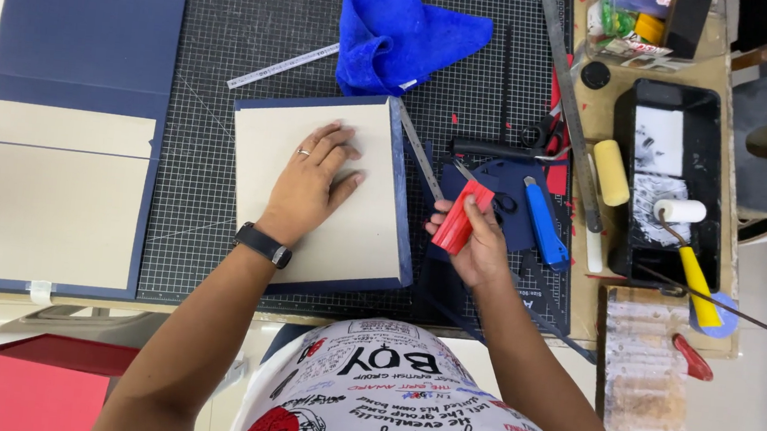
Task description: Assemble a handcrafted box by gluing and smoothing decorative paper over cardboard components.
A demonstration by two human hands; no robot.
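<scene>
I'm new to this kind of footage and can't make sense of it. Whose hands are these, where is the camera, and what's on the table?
There is no machine here: the one picture comes from a camera worn on a person's head, looking down at their own two bare hands over a dark gridded cutting mat. The left hand, with a watch on the wrist, lies flat on a beige board edged in navy. The right hand grips a red-handled tool. Around them lie a blue cloth, a blue utility knife, a long metal ruler, a black paint tray with rollers, and a larger navy cover on the left.
</scene>
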